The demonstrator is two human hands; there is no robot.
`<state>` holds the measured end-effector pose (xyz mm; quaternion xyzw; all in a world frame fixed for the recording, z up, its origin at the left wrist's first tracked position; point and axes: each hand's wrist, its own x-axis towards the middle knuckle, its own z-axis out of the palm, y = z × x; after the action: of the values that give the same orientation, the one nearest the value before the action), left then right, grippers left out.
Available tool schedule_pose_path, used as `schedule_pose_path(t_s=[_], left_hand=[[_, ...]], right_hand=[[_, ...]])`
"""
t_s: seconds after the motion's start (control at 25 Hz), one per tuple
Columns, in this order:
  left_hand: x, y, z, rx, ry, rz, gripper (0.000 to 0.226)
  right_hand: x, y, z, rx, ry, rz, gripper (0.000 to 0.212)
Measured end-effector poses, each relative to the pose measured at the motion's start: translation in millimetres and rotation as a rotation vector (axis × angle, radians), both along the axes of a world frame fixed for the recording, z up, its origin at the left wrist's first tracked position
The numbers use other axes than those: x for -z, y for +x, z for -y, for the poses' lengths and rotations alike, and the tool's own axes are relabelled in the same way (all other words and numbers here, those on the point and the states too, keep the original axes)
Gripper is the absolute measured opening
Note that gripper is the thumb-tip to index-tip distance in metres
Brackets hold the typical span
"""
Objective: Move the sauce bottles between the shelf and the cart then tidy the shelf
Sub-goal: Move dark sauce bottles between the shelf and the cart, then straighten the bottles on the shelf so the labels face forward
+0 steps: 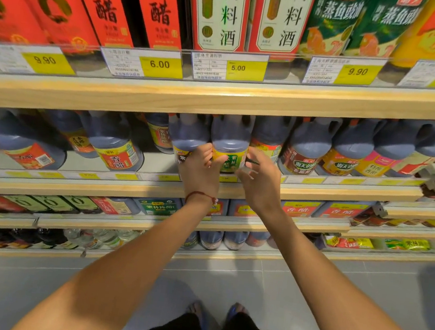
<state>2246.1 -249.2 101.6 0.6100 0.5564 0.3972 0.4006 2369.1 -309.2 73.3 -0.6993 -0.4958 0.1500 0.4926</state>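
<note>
Leftward, red-label bottle (113, 144): tilted jug, glossy clear plastic, dark liquid, red and yellow label.
Shelf (124, 179): pale wood front edge, grey board, clear rail with yellow tags.
Left hand (200, 170): red cord (201, 194) at the wrist; grip clamped, fingers curled round the left flank of the green-label sauce bottle, thumb across its label.
Green-label sauce bottle (229, 138): upright at the shelf's front, between both hands; round-shouldered jug, smooth translucent plastic, dark brown liquid, green and yellow label.
Right hand (260, 182): blurred; grip closed on that bottle's right flank, fingers curled.
Brown-label bottles (307, 152): same jug shape, moulded handles, in a row just to the right.
</note>
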Motion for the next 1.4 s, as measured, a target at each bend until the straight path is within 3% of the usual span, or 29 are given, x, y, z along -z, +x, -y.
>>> schedule_pose_path(t_s=[0.12,0.28,0.52,0.6,0.72,1.0,1.12,1.16,1.28,1.4], left_hand=[[3.6,3.1,0.0,0.042,0.145,0.016,0.017],[19.0,6.5,-3.7,0.026,0.236,-0.136,0.024],[29.6,-1.1,-3.8,0.042,0.047,-0.049,0.044],[35.1,-1.0,-4.4,0.035,0.113,0.000,0.039],[54.9,2.3,-16.7,-0.014,0.429,0.015,0.015],[52.0,5.3,-25.1,-0.064,0.460,-0.110,0.031],[58.5,3.8,-12.3,-0.157,0.480,0.048,0.003],[59.0,4.8,-2.9,-0.152,0.500,0.099,0.014],[53.1,13.2,17.7,0.053,0.543,0.128,0.026],[36.7,31.8,15.4,0.258,0.556,-0.024,0.041]], right_hand=[[-7.1,-1.6,4.8,-0.097,-0.007,-0.012,0.050],[-10.7,2.4,5.8,-0.103,-0.029,0.025,0.050],[13.1,1.0,-6.4,0.024,0.018,-0.038,0.043],[25.2,3.0,-12.4,0.099,0.083,0.035,0.041],[40.1,5.1,-22.6,0.142,0.165,0.104,0.048],[47.1,3.5,-35.5,0.136,0.235,0.103,0.043],[45.9,8.6,-17.2,0.092,0.267,0.102,0.030],[45.0,10.7,-8.6,0.108,0.287,0.095,0.029],[45.9,27.5,4.3,0.228,0.325,0.069,0.035],[46.5,40.6,4.7,0.257,0.300,0.038,0.048]])
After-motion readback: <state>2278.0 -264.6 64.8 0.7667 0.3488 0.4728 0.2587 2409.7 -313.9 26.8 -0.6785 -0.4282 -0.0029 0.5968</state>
